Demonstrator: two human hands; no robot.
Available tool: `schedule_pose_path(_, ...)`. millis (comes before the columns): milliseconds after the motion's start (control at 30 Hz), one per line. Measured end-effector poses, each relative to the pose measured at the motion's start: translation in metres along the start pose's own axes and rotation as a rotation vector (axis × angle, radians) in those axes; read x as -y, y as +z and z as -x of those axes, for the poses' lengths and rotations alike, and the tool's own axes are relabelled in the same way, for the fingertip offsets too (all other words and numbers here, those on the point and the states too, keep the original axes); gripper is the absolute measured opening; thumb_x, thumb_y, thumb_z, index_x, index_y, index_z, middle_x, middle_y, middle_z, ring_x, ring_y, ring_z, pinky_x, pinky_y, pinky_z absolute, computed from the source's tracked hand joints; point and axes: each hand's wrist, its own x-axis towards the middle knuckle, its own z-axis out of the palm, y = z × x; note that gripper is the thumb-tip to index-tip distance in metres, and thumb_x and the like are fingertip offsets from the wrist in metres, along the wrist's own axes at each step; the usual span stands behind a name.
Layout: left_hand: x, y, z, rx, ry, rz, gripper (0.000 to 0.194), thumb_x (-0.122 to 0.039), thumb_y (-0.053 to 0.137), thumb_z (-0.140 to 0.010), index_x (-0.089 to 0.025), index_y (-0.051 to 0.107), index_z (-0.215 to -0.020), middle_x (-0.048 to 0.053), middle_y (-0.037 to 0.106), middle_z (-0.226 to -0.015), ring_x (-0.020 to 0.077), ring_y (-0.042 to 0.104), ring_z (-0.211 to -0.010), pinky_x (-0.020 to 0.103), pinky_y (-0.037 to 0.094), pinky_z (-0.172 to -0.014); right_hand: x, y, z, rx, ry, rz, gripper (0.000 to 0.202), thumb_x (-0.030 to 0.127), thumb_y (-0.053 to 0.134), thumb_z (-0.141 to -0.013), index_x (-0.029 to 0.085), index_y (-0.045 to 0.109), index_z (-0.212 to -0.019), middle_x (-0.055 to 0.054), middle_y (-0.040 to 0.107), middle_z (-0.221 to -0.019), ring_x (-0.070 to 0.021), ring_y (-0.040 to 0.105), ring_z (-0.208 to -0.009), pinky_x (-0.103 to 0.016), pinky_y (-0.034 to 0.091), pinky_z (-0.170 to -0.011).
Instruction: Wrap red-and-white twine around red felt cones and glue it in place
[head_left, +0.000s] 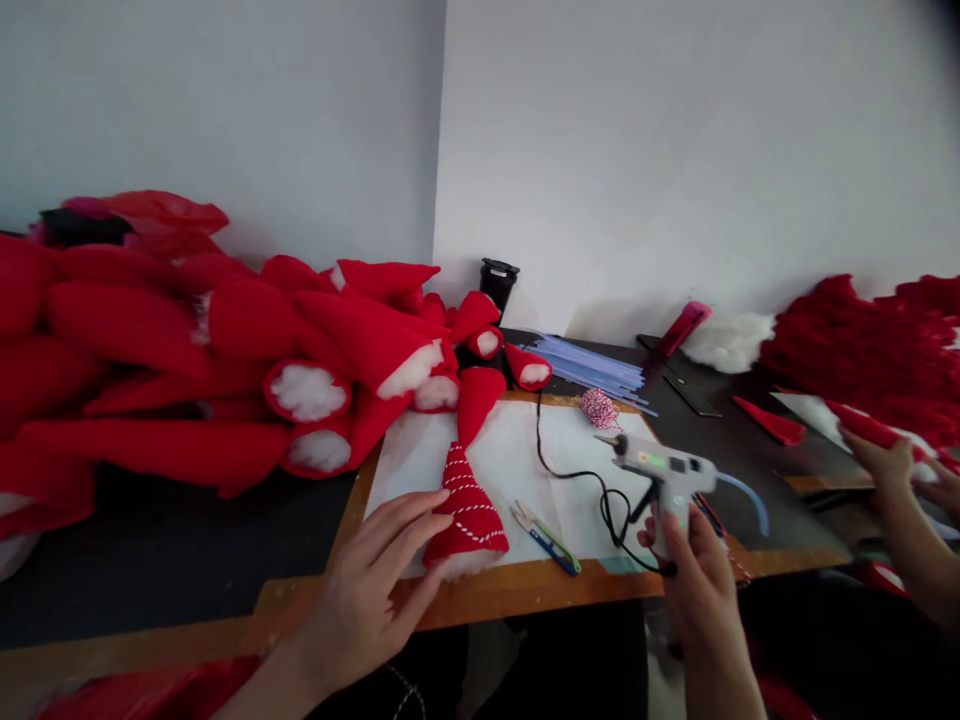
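1. currently, the red cone [466, 520] lies near the front edge of the desk [187, 565], mostly over white paper [517, 455]; tip toward the back edge, white stuffing [471, 566] showing at its base.
2. left grip [375, 560]: loose and unclosed, fingers fairly straight against the cone's left side. enough to steady it, i'd judge; harder pressure could dent the filling.
3. right grip [697, 565]: wrapped around the handle of the glue gun [667, 462]. nozzle [609, 441] faces the desk's left side, apart from the cone. trigger squeezed or not, cannot tell.
4. striped twine [482, 508] crosses the cone in slanting rows. work in hand looks like gluing; small dots hidden under the twine should serve better than long runs, since surplus would likely show on red.
5. nozzle is probably hot. best to have the left fingertips clear before it comes near, and to turn the cone rather than reach across it.
6. black cord [559, 474] loops over the paper; worth watching for snags on the snips [555, 550], just right of the cone near the front edge.
7. twine ball [600, 408] sits farther toward the back edge. even tension and spacing would suit the rows.
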Motion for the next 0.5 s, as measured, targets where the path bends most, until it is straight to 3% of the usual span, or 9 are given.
schedule_pose_path(67, -0.002, 0.001, -0.005, 0.036, -0.002, 0.025, 0.037, -0.014, 0.060, -0.093, -0.017, 0.055, -0.130, 0.012, 0.057, -0.136, 0.0226, 0.052, -0.128, 0.036, 0.047, -0.108, 0.012, 0.000, 0.022, 0.007, 0.080, -0.325, 0.039, 0.050, 0.075, -0.079, 0.023, 0.058, -0.101, 0.001, 0.063, -0.078, -0.0139, 0.059, -0.066, -0.026, 0.052, -0.064)
schedule_pose_path(167, -0.005, 0.005, -0.013, 0.078, 0.014, 0.046, 0.039, -0.018, 0.064, -0.092, -0.017, 0.056, -0.130, 0.012, 0.059, -0.137, 0.0241, 0.052, -0.130, 0.038, 0.047, -0.109, 0.024, 0.003, 0.050, 0.049, 0.146, -0.479, 0.039, 0.041, 0.083, -0.074, 0.024, 0.062, -0.102, 0.001, 0.067, -0.078, -0.0144, 0.063, -0.065, -0.027, 0.054, -0.066)
schedule_pose_path(267, -0.006, 0.011, -0.019, 0.081, 0.015, 0.087, 0.028, -0.010, 0.059, -0.091, -0.020, 0.061, -0.117, 0.007, 0.068, -0.122, 0.0223, 0.059, -0.121, 0.039, 0.049, -0.103, 0.023, 0.003, 0.074, 0.095, 0.161, -0.415, 0.040, 0.044, 0.082, -0.074, 0.023, 0.066, -0.104, -0.004, 0.072, -0.082, -0.0203, 0.068, -0.070, -0.032, 0.056, -0.068)
schedule_pose_path(367, -0.006, 0.014, -0.023, 0.051, -0.028, 0.100, 0.027, -0.008, 0.058, -0.089, -0.020, 0.060, -0.112, 0.006, 0.071, -0.110, 0.0219, 0.063, -0.110, 0.038, 0.051, -0.095, 0.014, 0.002, 0.095, 0.077, 0.186, -0.186, 0.037, 0.046, 0.081, -0.076, 0.020, 0.070, -0.100, -0.009, 0.076, -0.088, -0.0258, 0.071, -0.079, -0.034, 0.059, -0.070)
schedule_pose_path(500, -0.006, 0.015, -0.030, 0.017, -0.044, 0.081, 0.018, -0.012, 0.059, -0.090, -0.021, 0.060, -0.106, 0.005, 0.072, -0.101, 0.0222, 0.064, -0.104, 0.038, 0.049, -0.092, 0.010, 0.009, 0.116, 0.047, 0.086, -0.010, 0.038, 0.049, 0.078, -0.078, 0.023, 0.070, -0.105, -0.008, 0.076, -0.097, -0.0286, 0.071, -0.097, -0.034, 0.060, -0.084)
